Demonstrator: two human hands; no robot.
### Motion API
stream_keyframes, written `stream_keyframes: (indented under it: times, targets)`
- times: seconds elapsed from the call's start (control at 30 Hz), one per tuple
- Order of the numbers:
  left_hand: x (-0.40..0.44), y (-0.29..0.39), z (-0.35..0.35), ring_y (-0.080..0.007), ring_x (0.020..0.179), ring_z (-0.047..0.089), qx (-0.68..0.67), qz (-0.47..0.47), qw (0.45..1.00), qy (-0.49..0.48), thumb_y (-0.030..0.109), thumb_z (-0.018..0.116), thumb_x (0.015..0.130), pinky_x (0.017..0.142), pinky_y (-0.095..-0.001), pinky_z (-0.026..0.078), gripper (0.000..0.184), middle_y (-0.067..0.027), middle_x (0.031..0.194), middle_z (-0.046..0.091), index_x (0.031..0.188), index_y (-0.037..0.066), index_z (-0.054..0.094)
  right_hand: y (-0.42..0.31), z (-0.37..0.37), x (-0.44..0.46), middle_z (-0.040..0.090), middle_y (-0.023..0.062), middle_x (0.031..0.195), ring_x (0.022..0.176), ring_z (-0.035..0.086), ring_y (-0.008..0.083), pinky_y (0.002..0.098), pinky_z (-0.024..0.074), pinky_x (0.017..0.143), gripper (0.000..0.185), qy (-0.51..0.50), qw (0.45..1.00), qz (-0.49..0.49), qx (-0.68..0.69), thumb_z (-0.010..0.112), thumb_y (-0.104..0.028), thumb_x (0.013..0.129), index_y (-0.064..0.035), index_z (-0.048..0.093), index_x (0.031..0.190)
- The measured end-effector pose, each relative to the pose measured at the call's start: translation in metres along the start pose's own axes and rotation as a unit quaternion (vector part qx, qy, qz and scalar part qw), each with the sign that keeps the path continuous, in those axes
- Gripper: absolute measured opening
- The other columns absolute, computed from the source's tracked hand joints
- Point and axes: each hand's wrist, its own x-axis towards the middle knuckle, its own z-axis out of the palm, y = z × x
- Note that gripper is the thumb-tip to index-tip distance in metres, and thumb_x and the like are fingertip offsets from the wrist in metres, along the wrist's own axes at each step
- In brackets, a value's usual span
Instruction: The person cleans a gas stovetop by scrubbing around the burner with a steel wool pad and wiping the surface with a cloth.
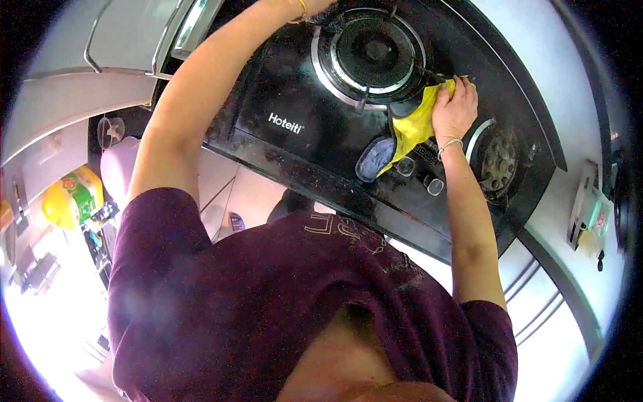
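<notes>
My right hand presses on a yellow cloth with its fingers curled over the upper end. The cloth lies on the black glass hob, between the large round burner and the smaller one. A grey-blue patch shows at the cloth's lower end, close to two control knobs. My left hand reaches to the top edge of the view, left of the large burner; its fingers are mostly cut off, so what it touches is hidden.
Metal pan supports stick out around the large burner. At the left are a wire rail, a pink container and a yellow bottle with a green label. A white device hangs at the right wall.
</notes>
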Motion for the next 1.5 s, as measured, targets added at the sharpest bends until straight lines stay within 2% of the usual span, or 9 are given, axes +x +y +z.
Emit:
stream_keyframes:
  times: [0.2, 0.3, 0.43, 0.5, 0.6, 0.7, 0.93, 1.27, 1.5]
  targets:
    - [0.032, -0.056, 0.058, -0.0404, 0.132, 0.041, -0.141, 0.168, 0.963, -0.154, 0.017, 0.064, 0.079, 0.109, -0.0383, 0.036, 0.061, -0.0261, 0.144, 0.040, 0.138, 0.020, 0.050, -0.001, -0.001, -0.001, 0.059, 0.0176, 0.124, 0.118, 0.051, 0.0370, 0.0481, 0.0410, 0.100, 0.036, 0.016, 1.000, -0.001, 0.003, 0.059, -0.032, 0.087, -0.0067, 0.063, 0.113]
    - [0.023, -0.046, 0.056, -0.0399, 0.131, 0.042, -0.094, 0.111, 0.983, -0.108, 0.018, 0.065, 0.077, 0.109, -0.0403, 0.037, 0.063, -0.0286, 0.141, 0.043, 0.138, 0.018, 0.050, 0.000, 0.000, 0.000, 0.059, 0.0173, 0.125, 0.118, 0.052, 0.0369, 0.0484, 0.0409, 0.100, 0.037, 0.017, 1.000, -0.002, -0.001, 0.059, -0.032, 0.087, -0.0065, 0.063, 0.113]
    - [0.021, -0.021, 0.017, -0.0383, 0.132, 0.041, -0.187, 0.156, 0.969, -0.039, 0.021, 0.067, 0.076, 0.111, -0.0401, 0.033, 0.069, -0.0252, 0.140, 0.045, 0.139, 0.004, 0.044, -0.001, -0.003, 0.001, 0.059, 0.0162, 0.124, 0.118, 0.052, 0.0364, 0.0485, 0.0410, 0.100, 0.037, 0.003, 1.000, 0.008, 0.013, 0.058, -0.033, 0.087, -0.0068, 0.063, 0.113]
    - [0.019, -0.007, 0.011, -0.0375, 0.137, 0.033, -0.092, 0.170, 0.978, -0.079, 0.020, 0.068, 0.075, 0.115, -0.0397, 0.028, 0.079, -0.0231, 0.148, 0.035, 0.145, 0.003, 0.034, -0.003, -0.003, 0.001, 0.060, 0.0162, 0.122, 0.118, 0.052, 0.0360, 0.0485, 0.0421, 0.098, 0.038, 0.009, 1.000, 0.004, -0.005, 0.059, -0.033, 0.087, -0.0063, 0.063, 0.113]
    - [0.020, 0.014, 0.009, -0.0369, 0.142, 0.024, -0.029, 0.045, 0.978, -0.204, 0.011, 0.066, 0.077, 0.116, -0.0400, 0.026, 0.093, -0.0194, 0.158, 0.014, 0.153, 0.008, 0.012, -0.003, -0.004, 0.001, 0.060, 0.0157, 0.122, 0.118, 0.052, 0.0354, 0.0484, 0.0429, 0.097, 0.038, 0.011, 1.000, 0.011, -0.005, 0.058, -0.033, 0.087, -0.0064, 0.063, 0.113]
    - [0.021, 0.029, 0.007, -0.0367, 0.142, 0.024, 0.016, 0.008, 0.970, -0.243, 0.010, 0.065, 0.079, 0.115, -0.0403, 0.029, 0.091, -0.0193, 0.158, 0.013, 0.153, 0.009, 0.011, -0.001, -0.001, 0.001, 0.060, 0.0151, 0.123, 0.118, 0.052, 0.0349, 0.0481, 0.0431, 0.097, 0.038, 0.005, 1.000, 0.013, 0.000, 0.059, -0.034, 0.087, -0.0072, 0.063, 0.113]
    - [0.023, 0.044, -0.003, -0.0364, 0.118, 0.056, 0.070, 0.019, 0.977, -0.201, 0.008, 0.066, 0.079, 0.098, -0.0423, 0.047, 0.091, -0.0217, 0.158, 0.010, 0.153, 0.011, 0.012, -0.002, -0.001, 0.000, 0.060, 0.0139, 0.124, 0.120, 0.052, 0.0339, 0.0476, 0.0427, 0.098, 0.037, 0.013, 1.000, 0.017, -0.010, 0.059, -0.034, 0.086, -0.0085, 0.064, 0.112]
    - [0.027, 0.052, -0.006, -0.0337, 0.117, 0.057, 0.072, 0.030, 0.989, -0.123, 0.009, 0.066, 0.080, 0.096, -0.0409, 0.048, 0.091, -0.0171, 0.159, 0.010, 0.153, 0.015, 0.012, -0.006, -0.005, -0.001, 0.061, 0.0143, 0.122, 0.118, 0.053, 0.0347, 0.0478, 0.0432, 0.097, 0.036, 0.019, 1.000, 0.015, -0.010, 0.059, -0.033, 0.086, -0.0078, 0.064, 0.111]
    - [0.020, 0.047, -0.004, -0.0345, 0.118, 0.057, 0.045, 0.004, 0.986, -0.161, 0.011, 0.063, 0.084, 0.097, -0.0433, 0.048, 0.087, -0.0168, 0.159, 0.009, 0.153, 0.016, 0.011, -0.007, -0.007, 0.003, 0.061, 0.0171, 0.119, 0.114, 0.055, 0.0366, 0.0468, 0.0449, 0.096, 0.034, 0.027, 1.000, 0.002, 0.007, 0.061, -0.030, 0.084, -0.0053, 0.065, 0.108]
